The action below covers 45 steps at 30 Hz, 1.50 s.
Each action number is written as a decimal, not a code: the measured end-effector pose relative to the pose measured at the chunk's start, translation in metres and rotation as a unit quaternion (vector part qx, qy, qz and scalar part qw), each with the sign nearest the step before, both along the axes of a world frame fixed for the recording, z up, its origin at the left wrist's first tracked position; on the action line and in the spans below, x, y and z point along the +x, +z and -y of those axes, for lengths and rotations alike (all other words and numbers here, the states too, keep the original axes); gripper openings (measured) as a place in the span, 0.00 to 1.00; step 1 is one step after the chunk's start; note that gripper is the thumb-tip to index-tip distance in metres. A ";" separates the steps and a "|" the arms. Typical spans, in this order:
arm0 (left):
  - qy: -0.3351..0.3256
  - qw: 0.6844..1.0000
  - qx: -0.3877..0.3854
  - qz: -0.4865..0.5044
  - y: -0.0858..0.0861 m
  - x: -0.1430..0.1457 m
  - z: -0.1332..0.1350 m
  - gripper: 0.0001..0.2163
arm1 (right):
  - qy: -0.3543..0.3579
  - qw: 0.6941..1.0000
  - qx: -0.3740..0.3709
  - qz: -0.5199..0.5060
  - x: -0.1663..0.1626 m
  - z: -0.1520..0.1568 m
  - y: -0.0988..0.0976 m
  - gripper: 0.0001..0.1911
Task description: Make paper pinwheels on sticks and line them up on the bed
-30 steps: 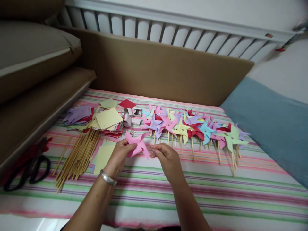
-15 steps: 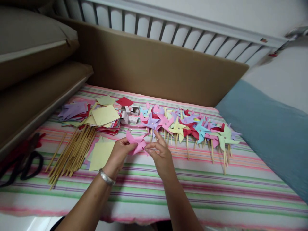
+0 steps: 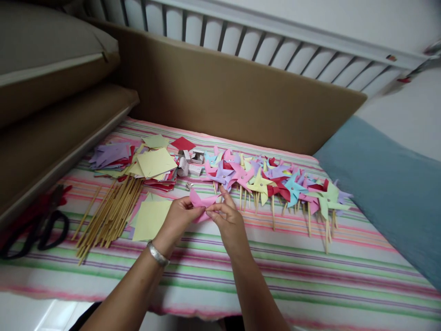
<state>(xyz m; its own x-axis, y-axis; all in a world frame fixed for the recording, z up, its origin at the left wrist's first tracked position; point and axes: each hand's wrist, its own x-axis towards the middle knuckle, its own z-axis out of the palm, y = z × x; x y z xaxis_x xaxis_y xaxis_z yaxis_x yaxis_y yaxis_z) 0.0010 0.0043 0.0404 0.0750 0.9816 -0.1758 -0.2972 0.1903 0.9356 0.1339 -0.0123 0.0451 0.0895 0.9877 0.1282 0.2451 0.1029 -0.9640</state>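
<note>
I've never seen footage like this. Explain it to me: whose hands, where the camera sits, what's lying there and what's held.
There is no machine here, just a person's two bare hands. One camera, worn on the head, looks forward and down at them. The left hand holds a pink paper pinwheel; the right hand has its fingertips against it, though any small part between them is too tiny to make out. Beneath is a striped cloth. Toward the picture's left lie scissors, wooden sticks and stacked paper squares. Farther right are small boxes, then a row of pinwheels on sticks.
</note>
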 end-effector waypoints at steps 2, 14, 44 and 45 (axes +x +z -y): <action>-0.002 1.000 0.003 -0.004 0.000 0.000 0.000 0.08 | 0.003 1.000 -0.002 -0.007 0.000 -0.001 -0.002 0.03; -0.016 1.000 0.016 -0.009 -0.002 -0.003 0.000 0.08 | 0.011 0.999 -0.033 -0.041 0.001 -0.004 -0.010 0.02; -0.073 0.996 0.029 -0.030 0.000 -0.012 0.001 0.05 | 0.057 0.972 -0.104 -0.201 0.000 0.000 -0.008 0.05; -0.076 0.996 0.027 -0.029 0.000 -0.012 0.001 0.06 | 0.055 0.971 -0.108 -0.205 -0.001 0.000 -0.008 0.05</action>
